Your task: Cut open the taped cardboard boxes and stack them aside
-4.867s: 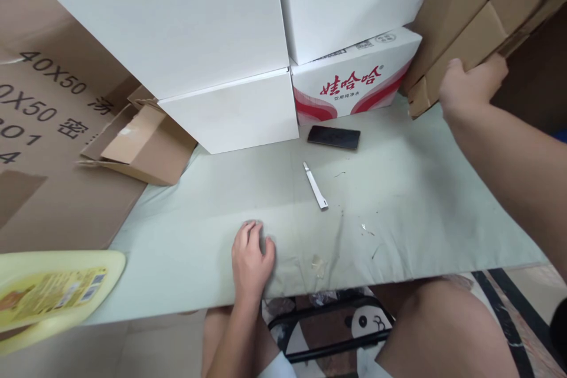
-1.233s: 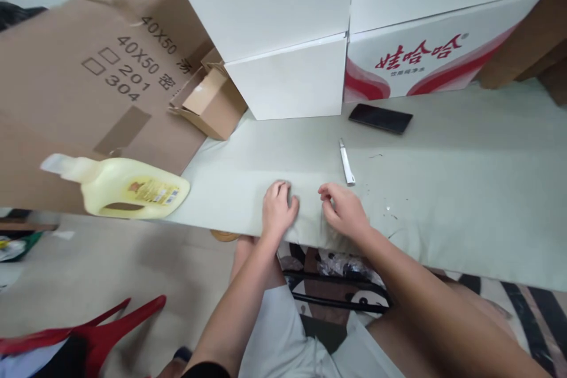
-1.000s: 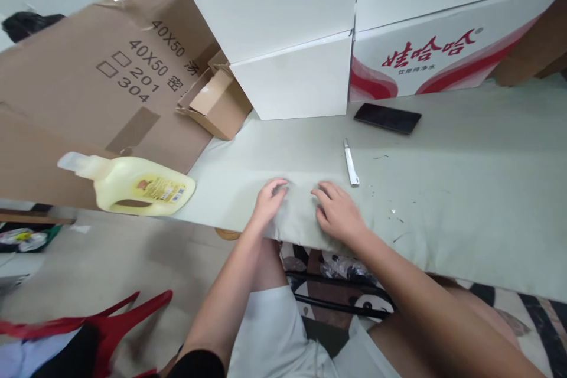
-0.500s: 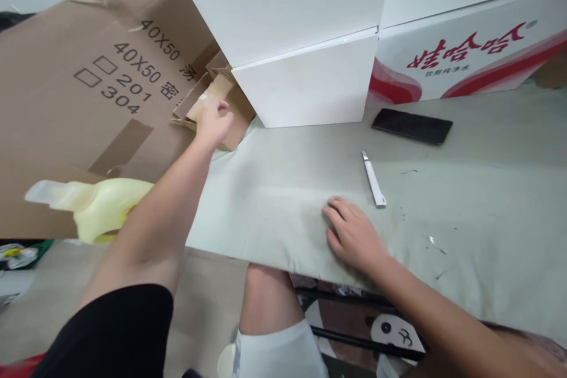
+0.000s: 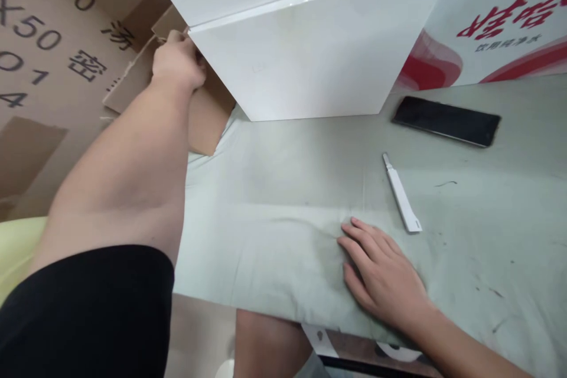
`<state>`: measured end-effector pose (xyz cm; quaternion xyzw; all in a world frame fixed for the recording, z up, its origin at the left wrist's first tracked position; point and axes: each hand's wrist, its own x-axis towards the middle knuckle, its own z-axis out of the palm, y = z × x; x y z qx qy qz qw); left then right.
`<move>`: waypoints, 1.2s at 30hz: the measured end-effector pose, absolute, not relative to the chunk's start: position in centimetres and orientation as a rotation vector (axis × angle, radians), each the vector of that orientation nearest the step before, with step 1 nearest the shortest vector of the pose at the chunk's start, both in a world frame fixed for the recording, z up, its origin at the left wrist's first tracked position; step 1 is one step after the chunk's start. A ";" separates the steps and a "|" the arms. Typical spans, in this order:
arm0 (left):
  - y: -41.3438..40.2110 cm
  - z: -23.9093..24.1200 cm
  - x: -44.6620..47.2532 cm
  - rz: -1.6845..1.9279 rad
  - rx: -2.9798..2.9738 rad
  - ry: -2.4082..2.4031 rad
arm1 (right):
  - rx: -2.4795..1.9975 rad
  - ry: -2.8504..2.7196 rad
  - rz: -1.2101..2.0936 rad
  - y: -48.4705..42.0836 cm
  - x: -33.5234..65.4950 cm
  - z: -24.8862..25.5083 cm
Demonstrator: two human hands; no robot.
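My left hand point(image 5: 179, 62) is over the small open cardboard box point(image 5: 210, 112), beside the corner of a white box. Its fingers are curled down, and their tips, with whatever they may hold, are hidden. My right hand point(image 5: 385, 274) lies palm down on the pale green cloth point(image 5: 274, 189), fingers stretched out and holding nothing. Just beyond its knuckles is a white utility knife point(image 5: 402, 198), apart from the hand. Farther back, a black phone point(image 5: 447, 121) rests flat on the cloth.
A large printed cardboard carton point(image 5: 39, 88) stands on the left. White panels and a white box point(image 5: 305, 65) rise at the back, alongside a red-and-white printed box point(image 5: 500, 41). Part of a yellow object point(image 5: 20, 248) shows behind my left arm. The cloth's front edge runs above my leg.
My left hand has moved farther over the small cardboard box. The view has come closer and shifted, so the yellow bottle is mostly out of frame. My right hand stays on the cloth.
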<state>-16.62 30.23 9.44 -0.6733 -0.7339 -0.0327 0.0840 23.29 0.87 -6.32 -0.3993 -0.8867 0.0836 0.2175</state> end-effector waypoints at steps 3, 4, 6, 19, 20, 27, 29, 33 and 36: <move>28.2 10.3 -14.5 -0.007 -1.892 -2.262 | -1.101 -2.452 0.223 0.9 23.4 -6.3; 27.5 10.7 -13.9 0.042 -1.881 -2.254 | -1.098 -2.448 0.219 0.9 23.4 -6.3; 26.5 11.5 -13.3 0.133 -1.849 -2.236 | -1.096 -2.440 0.218 0.9 23.4 -6.4; 16.8 14.6 -12.2 0.534 -1.928 -2.160 | -1.107 -2.493 0.317 0.7 23.9 -7.3; 16.6 15.0 -11.6 0.577 -1.936 -2.155 | -1.111 -2.501 0.340 0.7 24.0 -7.3; 17.4 16.7 -7.6 0.831 -1.948 -2.031 | -1.121 -2.511 0.456 0.8 24.1 -7.0; 17.9 16.8 -6.6 0.753 -1.971 -2.109 | -1.107 -2.512 0.443 0.8 24.1 -7.0; 18.8 16.7 -5.0 0.513 -2.028 -2.273 | -1.091 -2.499 0.408 0.9 24.2 -7.0; 19.6 16.2 -4.4 0.412 -1.991 -2.274 | -1.088 -2.492 0.424 1.0 24.2 -6.8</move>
